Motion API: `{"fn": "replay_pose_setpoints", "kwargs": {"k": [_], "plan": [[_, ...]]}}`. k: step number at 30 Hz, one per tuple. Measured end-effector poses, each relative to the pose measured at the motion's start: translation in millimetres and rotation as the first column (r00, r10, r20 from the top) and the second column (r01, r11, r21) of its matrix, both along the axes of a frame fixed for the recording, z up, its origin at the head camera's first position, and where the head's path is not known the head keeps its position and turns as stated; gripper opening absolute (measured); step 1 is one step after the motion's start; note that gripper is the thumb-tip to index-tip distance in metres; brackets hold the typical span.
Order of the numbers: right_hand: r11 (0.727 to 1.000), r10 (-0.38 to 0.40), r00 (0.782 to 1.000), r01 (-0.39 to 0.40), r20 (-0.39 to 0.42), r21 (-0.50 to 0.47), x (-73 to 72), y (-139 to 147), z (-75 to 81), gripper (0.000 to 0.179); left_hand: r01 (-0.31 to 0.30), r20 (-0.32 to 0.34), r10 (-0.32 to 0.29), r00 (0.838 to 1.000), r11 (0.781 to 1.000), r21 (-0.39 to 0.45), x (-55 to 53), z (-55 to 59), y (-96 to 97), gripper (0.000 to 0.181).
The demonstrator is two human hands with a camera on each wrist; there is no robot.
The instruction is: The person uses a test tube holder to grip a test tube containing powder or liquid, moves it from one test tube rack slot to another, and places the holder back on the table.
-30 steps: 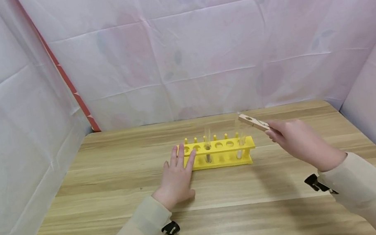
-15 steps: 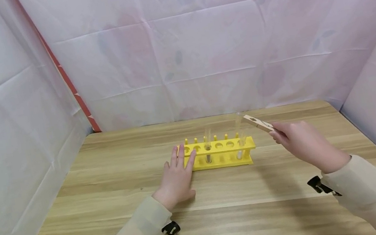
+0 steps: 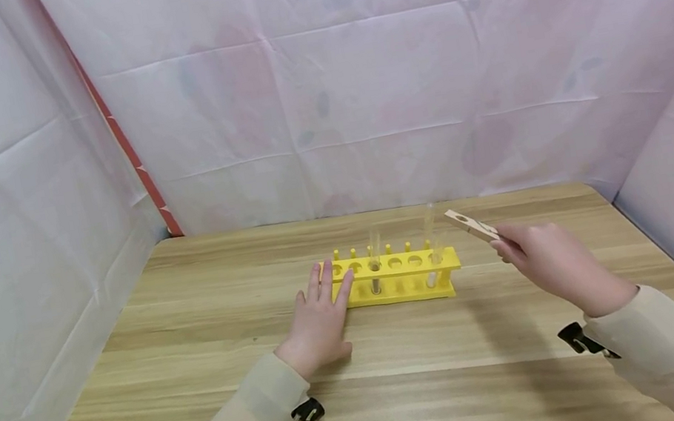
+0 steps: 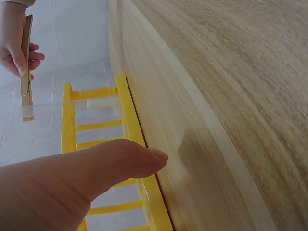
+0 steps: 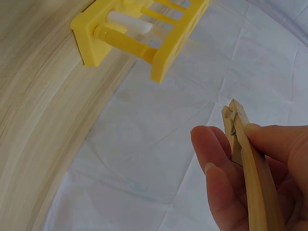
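A yellow test tube rack (image 3: 403,270) stands on the table. My left hand (image 3: 315,323) rests on its left end, fingers spread and straight; in the left wrist view the thumb (image 4: 120,159) extends across the front of the rack. My right hand (image 3: 553,266) grips a wooden test tube holder (image 3: 472,226), whose jaws point up and left, to the right of the rack and apart from the tubes. One clear test tube (image 3: 430,226), with white contents (image 5: 130,22), is in the rightmost hole. Another test tube (image 3: 375,245), dark at the bottom, stands near the middle.
A wood-grain table (image 3: 410,393) lies under the rack and arms. Pale cloth sheets (image 3: 369,84) hang behind and at both sides, with a red strip (image 3: 125,142) at the back left corner. Short yellow pegs (image 3: 388,249) line the rack's rear.
My right hand has moved the test tube holder right and slightly down, away from the rightmost test tube. The left hand stays on the rack.
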State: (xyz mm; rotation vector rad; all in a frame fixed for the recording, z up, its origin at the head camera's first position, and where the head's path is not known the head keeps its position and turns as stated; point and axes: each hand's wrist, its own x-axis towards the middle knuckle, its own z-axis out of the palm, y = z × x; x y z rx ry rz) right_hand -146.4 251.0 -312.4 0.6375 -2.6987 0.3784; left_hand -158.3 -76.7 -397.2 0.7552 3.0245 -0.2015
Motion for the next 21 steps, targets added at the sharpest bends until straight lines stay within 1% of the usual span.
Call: {"fn": "replay_pose_setpoints", "kwargs": {"k": [5, 9, 17, 21], "plan": [[1.000, -0.004, 1.000, 0.004, 0.009, 0.000, 1.0, 1.3, -2.1, 0.021, -0.004, 0.013, 0.004, 1.000, 1.000, -0.009, 0.6, 0.0, -0.1, 0.119], [1.000, -0.013, 1.000, 0.013, 0.013, 0.001, 1.2, 2.1, -2.4, 0.020, -0.004, 0.006, 0.004, 1.000, 1.000, -0.006, 0.8, 0.3, -0.1, 0.119], [0.999, -0.035, 0.997, 0.035, 0.063, 0.008, 2.7, 3.3, -2.0, 0.017, -0.008, 0.000, 0.008, 1.000, 1.000, -0.002, 0.2, -0.1, -0.1, 0.118], [0.999, -0.036, 0.998, 0.036, 0.055, 0.003, 2.8, 4.1, -3.5, 0.014, -0.005, 0.000, 0.005, 1.000, 1.000, 0.002, 0.5, -0.6, -0.4, 0.118]]}}
